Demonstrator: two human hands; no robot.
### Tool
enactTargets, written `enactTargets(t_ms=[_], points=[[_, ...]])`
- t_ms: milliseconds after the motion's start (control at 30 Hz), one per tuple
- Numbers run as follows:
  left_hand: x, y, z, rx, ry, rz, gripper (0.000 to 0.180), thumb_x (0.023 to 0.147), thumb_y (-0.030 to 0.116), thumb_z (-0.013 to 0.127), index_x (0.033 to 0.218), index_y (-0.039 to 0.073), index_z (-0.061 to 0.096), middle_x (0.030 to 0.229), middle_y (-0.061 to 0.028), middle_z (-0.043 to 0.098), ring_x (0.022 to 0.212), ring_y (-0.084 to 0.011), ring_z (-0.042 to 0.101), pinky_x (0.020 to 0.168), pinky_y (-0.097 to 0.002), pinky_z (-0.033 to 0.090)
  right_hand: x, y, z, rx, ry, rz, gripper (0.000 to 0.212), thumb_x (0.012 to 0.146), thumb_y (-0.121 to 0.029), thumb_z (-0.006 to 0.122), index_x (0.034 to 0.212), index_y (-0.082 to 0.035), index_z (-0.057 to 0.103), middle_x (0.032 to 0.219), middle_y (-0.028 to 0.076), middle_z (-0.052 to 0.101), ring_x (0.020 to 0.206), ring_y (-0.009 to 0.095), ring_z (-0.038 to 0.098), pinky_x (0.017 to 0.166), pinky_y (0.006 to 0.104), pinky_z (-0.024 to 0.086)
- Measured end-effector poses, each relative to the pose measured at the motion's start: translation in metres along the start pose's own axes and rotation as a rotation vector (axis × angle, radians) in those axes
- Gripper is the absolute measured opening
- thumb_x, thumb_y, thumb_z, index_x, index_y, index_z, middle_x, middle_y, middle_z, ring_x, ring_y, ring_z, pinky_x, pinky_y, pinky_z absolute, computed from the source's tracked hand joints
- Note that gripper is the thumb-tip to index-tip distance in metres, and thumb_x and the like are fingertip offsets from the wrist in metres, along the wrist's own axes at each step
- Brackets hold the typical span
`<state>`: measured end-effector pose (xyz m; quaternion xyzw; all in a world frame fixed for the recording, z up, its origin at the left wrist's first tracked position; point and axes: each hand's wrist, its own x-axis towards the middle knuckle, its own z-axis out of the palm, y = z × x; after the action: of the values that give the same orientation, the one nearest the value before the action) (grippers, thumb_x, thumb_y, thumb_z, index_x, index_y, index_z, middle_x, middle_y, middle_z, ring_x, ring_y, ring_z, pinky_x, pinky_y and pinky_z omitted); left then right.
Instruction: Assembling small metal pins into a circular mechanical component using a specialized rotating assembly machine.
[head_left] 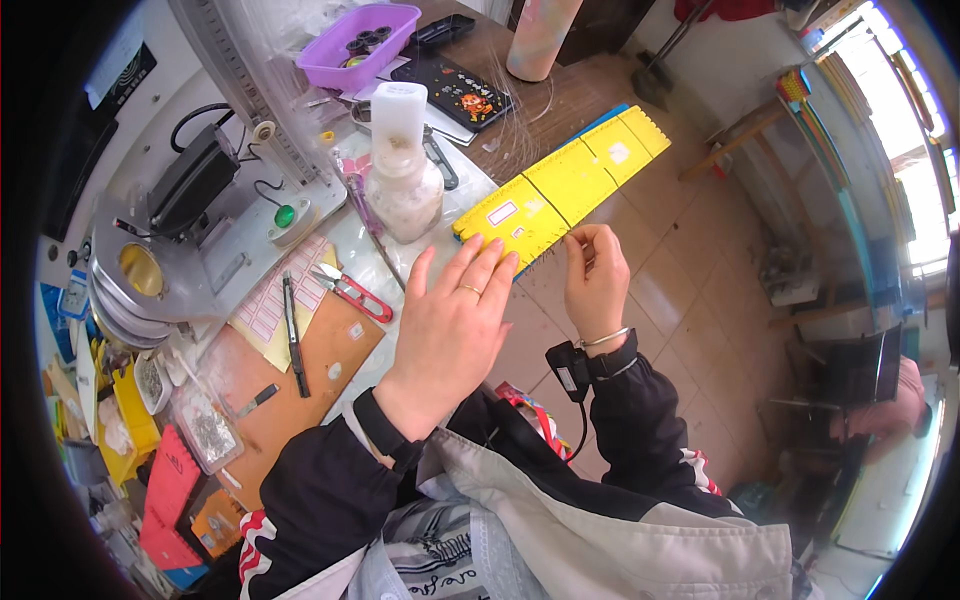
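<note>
A long yellow board with thin dark lines across it and small white labels lies slantwise at the table's right edge, a blue layer showing beneath its far side. Short dark fine strands stick out along its near edge. My left hand rests with fingers stretched and apart, the fingertips on the board's near left end. Beside the board's near edge, my right hand is closed, thumb and fingers pinched together. Whatever it holds, if anything, is too small to make out. Each wrist has a black band.
A cloudy white bottle stands left of the board. Further back are a purple basket, a black phone-shaped case and a pinkish cylinder. Red-handled thread snips, a black pen-like tool and a metal stand lie leftward.
</note>
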<state>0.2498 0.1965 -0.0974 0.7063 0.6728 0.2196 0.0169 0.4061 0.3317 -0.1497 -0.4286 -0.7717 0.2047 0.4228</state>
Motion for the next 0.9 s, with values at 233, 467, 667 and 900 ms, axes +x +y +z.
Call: enactTargets(t_ms=[233, 467, 667, 900], points=[[0.001, -0.002, 0.006, -0.046, 0.001, -0.022, 0.066, 0.080, 0.023, 0.078, 0.138, 0.004, 0.053, 0.144, -0.0125, 0.053, 0.141, -0.0274, 0.043, 0.118, -0.0566, 0.021, -0.018, 0.008, -0.002, 0.323, 0.104, 0.195, 0.013, 0.095, -0.004, 0.063, 0.107, -0.002, 0.059, 0.092, 0.005, 0.059, 0.064, 0.009, 0.053, 0.058, 0.0257, 0.042], [-0.033, 0.003, -0.004, 0.092, 0.086, -0.006, 0.079, 0.072, 0.023, 0.080, 0.141, 0.002, 0.048, 0.158, -0.0218, 0.034, 0.152, -0.0390, 0.021, 0.117, -0.0655, 0.018, -0.027, -0.101, -0.027, 0.587, 0.010, 0.034, 0.037, 0.097, 0.005, 0.054, 0.133, -0.002, 0.047, 0.117, 0.007, 0.054, 0.075, 0.005, 0.051, 0.061, 0.0201, 0.038], [-0.133, -0.017, -0.110, -0.151, 0.168, -0.096, 0.061, 0.069, 0.023, 0.084, 0.125, 0.012, 0.065, 0.145, -0.0095, 0.052, 0.144, -0.0308, 0.038, 0.114, -0.0644, 0.022, -0.056, -0.169, 0.004, 0.830, -0.389, -0.103, 0.037, 0.092, 0.009, 0.053, 0.128, 0.004, 0.046, 0.113, 0.012, 0.056, 0.074, 0.007, 0.051, 0.064, 0.0197, 0.039], [-0.276, -0.116, -0.192, -0.006, 0.406, -0.770, 0.019, 0.080, 0.006, 0.075, 0.099, 0.005, 0.072, 0.097, -0.0092, 0.071, 0.091, -0.0251, 0.064, 0.084, -0.0349, 0.048, -0.083, -0.209, 0.056, 0.871, -0.655, -0.070, 0.030, 0.091, 0.008, 0.058, 0.121, 0.005, 0.054, 0.104, 0.010, 0.061, 0.072, 0.006, 0.051, 0.066, 0.0192, 0.040]])
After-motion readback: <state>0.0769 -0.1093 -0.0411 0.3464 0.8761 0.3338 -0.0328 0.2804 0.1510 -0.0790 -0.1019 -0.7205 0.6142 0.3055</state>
